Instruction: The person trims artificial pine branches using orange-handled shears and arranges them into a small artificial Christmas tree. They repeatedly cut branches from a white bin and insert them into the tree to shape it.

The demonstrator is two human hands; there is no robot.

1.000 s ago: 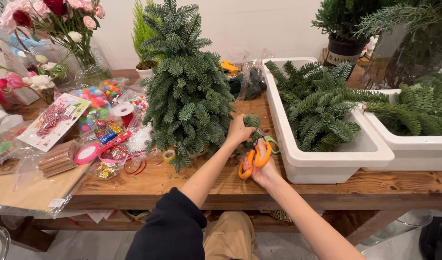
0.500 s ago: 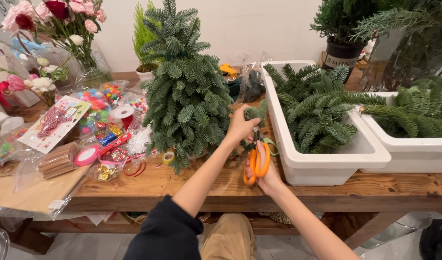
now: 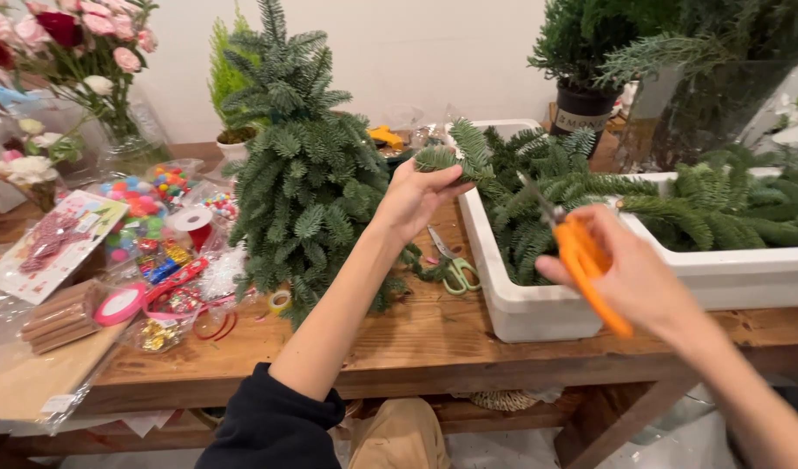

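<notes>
- Where the wooden table (image 3: 434, 334) begins at the far left, pink and cream flowers (image 3: 65, 39) stand in a clear vase, with a card of red-and-white twine (image 3: 47, 243) and a heap of bright pompoms and ribbon spools (image 3: 160, 230) in crinkly plastic beside them.
- Next along, a small cone-shaped fir tree (image 3: 303, 174) of dense blue-green needles stands upright on the table.
- Just right of it, the left hand (image 3: 416, 195) is closed around a short fir sprig (image 3: 455, 156); the sprig's long axis runs roughly level, tip pointing right, over the edge of the near tub.
- Below that hand, green-handled snips (image 3: 454, 267) lie flat on the wood, blades pointing up and left.
- A white rectangular tub (image 3: 525, 308), smooth and thick-walled, holds loose fir branches (image 3: 547, 187).
- The right hand (image 3: 629, 274) grips orange-handled scissors (image 3: 577, 252), raised above the tub, the metal blades angled up-left toward the sprig without touching it.
- A second white tub (image 3: 746, 269) of greenery sits at the far right.
</notes>
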